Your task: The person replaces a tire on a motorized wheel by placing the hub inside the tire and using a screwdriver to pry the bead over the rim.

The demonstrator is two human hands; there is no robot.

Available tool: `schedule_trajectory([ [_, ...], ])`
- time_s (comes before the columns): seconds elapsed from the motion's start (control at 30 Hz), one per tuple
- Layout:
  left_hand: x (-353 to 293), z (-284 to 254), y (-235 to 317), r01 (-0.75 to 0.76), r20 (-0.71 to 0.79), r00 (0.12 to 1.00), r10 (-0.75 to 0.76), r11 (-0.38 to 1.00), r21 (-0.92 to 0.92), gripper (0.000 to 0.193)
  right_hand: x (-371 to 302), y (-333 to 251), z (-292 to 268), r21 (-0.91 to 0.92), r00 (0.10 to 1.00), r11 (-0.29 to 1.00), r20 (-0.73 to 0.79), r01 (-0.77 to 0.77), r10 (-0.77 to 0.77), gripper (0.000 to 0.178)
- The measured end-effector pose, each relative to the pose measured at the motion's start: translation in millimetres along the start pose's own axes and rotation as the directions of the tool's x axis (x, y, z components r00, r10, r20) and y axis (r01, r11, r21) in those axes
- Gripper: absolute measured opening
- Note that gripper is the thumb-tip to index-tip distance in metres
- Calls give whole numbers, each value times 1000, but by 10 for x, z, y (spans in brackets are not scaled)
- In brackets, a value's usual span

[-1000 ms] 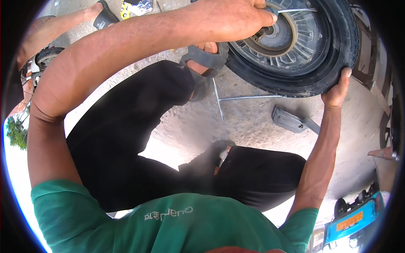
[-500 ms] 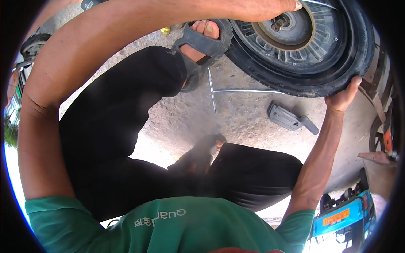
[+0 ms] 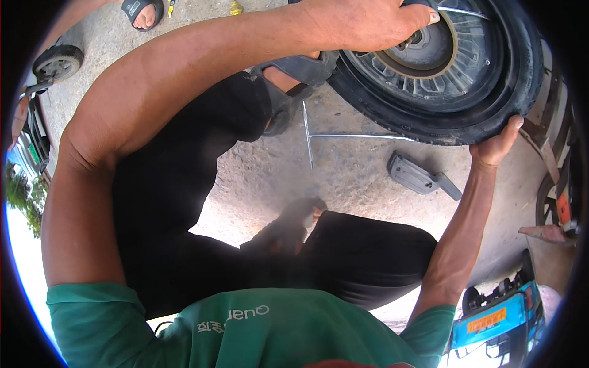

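A black tyre (image 3: 527, 80) on a grey finned wheel hub (image 3: 442, 55) stands on the ground at the upper right. My left hand (image 3: 368, 24) reaches across from the left and is curled over the centre of the hub. My right hand (image 3: 496, 144) grips the tyre's lower edge from below, thumb on the tread. My sandalled foot (image 3: 294, 67) rests against the tyre's left side. My legs in black trousers (image 3: 184, 184) are folded below.
A thin T-shaped metal wrench (image 3: 319, 136) and a grey footrest part (image 3: 420, 178) lie on the concrete under the wheel. Another person's sandalled foot (image 3: 144, 12) is at the top left, a small wheel (image 3: 58, 61) at the left, a blue machine (image 3: 491, 319) at the lower right.
Both hands keep their hold on the wheel. The view has shifted slightly, so the tyre and my right hand sit a little lower in the picture.
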State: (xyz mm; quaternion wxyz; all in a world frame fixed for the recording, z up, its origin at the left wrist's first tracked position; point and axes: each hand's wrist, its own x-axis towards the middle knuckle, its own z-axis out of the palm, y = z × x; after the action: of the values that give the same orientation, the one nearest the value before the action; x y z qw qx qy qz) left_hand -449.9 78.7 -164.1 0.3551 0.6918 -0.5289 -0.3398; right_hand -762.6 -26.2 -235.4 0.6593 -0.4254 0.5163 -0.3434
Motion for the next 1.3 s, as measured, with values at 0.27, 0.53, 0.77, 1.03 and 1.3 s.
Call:
schedule_trajectory([
  [0.27, -67, 100, 123, 36, -15, 999, -36, 999, -4, 36, -9, 11, -74, -20, 999, 1000, 35, -18, 18, 101],
  [0.53, -97, 107, -37, 89, -79, 993, -89, 996, -7, 36, -12, -13, -36, 16, 998, 999, 47, -49, 48, 99],
  [0.77, -118, 76, -158, 39, -78, 996, -43, 998, -58, 34, 15, 9, -55, -13, 999, 999, 16, -41, 41, 97],
  [1.03, -67, 155, -103, -86, -157, 984, 87, 996, 13, 34, 33, 34, -70, 11, 1000, 1000, 18, -18, 18, 94],
  [1.3, 7, 35, 226, -131, -136, 981, 136, 990, 45, 28, 60, 62, -105, 72, 997, 997, 67, -29, 24, 92],
])
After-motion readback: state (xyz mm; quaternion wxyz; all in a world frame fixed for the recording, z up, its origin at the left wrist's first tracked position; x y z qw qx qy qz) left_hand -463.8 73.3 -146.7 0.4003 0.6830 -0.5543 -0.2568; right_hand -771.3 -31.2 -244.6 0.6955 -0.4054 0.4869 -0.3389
